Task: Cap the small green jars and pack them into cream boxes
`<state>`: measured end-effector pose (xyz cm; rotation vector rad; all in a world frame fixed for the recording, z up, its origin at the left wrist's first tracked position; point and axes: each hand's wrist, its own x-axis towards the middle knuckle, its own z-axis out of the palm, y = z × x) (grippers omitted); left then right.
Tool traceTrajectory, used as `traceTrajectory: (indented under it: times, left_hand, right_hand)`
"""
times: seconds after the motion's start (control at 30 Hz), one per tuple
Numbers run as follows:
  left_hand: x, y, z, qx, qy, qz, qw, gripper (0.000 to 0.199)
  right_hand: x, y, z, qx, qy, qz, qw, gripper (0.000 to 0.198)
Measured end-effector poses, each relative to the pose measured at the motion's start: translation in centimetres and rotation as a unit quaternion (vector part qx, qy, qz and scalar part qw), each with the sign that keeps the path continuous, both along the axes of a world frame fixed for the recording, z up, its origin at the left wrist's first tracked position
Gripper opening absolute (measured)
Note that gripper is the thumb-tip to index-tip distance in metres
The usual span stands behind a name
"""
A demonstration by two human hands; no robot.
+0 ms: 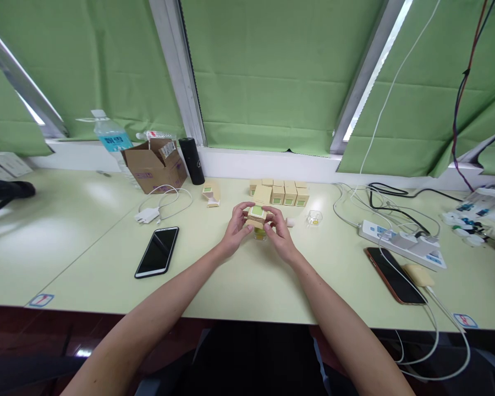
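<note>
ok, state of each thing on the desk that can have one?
small box: held in both hands, left hand, right hand
cardboard carton: flaps open
row of small boxes: closed, upright
black phone: screen dark
red-cased phone: screen dark, cable attached
power strip: chargers plugged in
water bottle: capped

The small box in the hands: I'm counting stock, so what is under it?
Under the small box, held by the left hand and right hand, a yellowish glass jar shows partly. Its top is covered by the box and fingers.

bottle label (114,141), carton sticker (169,149), print too small to read
</note>
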<state>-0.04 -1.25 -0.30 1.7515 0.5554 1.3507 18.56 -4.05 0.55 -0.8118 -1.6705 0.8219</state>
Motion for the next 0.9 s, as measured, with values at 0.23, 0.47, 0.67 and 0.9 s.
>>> traceTrajectory:
  times: [0.23, 0.47, 0.67, 0.9]
  left_hand:
    - [0.19, 0.48, -0.81, -0.04, -0.039, 0.015, 0.998, 0.057]
    - [0.25, 0.48, -0.88, -0.054, -0.04, 0.035, 0.997, 0.049]
    - [0.33, 0.38, -0.61, -0.043, -0.035, 0.057, 0.997, 0.041]
    - [0.75, 0.13, -0.55, -0.011, -0.031, 0.069, 0.997, 0.043]
  right_hand:
    - [-0.06, -0.03, -0.34, 0.001, -0.009, 0.008, 1.0, 0.052]
    - [-0.11, -0.07, -0.58, 0.007, -0.025, -0.001, 1.0, 0.052]
    - [-0.04, -0.13, -0.7, 0.014, -0.034, -0.003, 0.999, 0.05]
    - [-0.03, -0.06, -0.51, 0.019, -0.026, 0.001, 0.999, 0.052]
